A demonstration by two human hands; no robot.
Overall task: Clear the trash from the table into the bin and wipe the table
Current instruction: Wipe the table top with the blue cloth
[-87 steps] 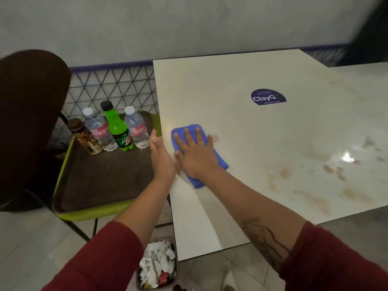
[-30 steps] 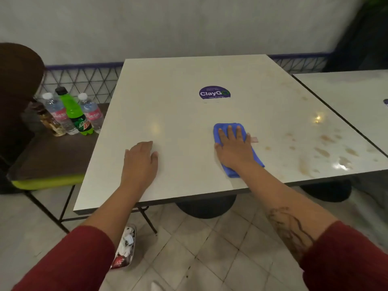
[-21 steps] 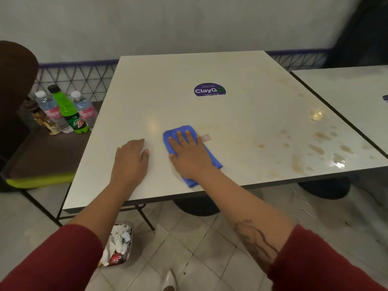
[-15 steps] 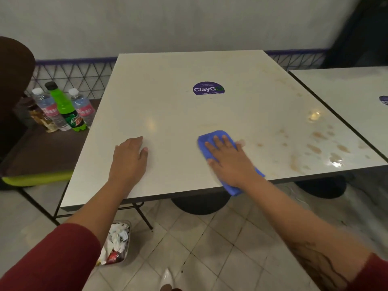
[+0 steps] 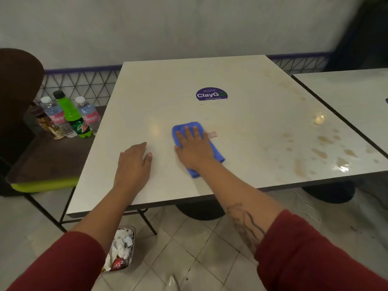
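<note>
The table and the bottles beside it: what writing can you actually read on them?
"ClayGO": purple sticker on the table; its small lines are too blurred.
"Mtn Dew": green bottle.
"RE FRESH", partly cut off: two clear water bottles.
Brown bottle: label unreadable.
Small tag by the blue cloth: unreadable.

"ClayGo" on table sticker [image 5: 211, 94]

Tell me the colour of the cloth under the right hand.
Blue; the cloth shows best in the head view, under the right hand.
</note>
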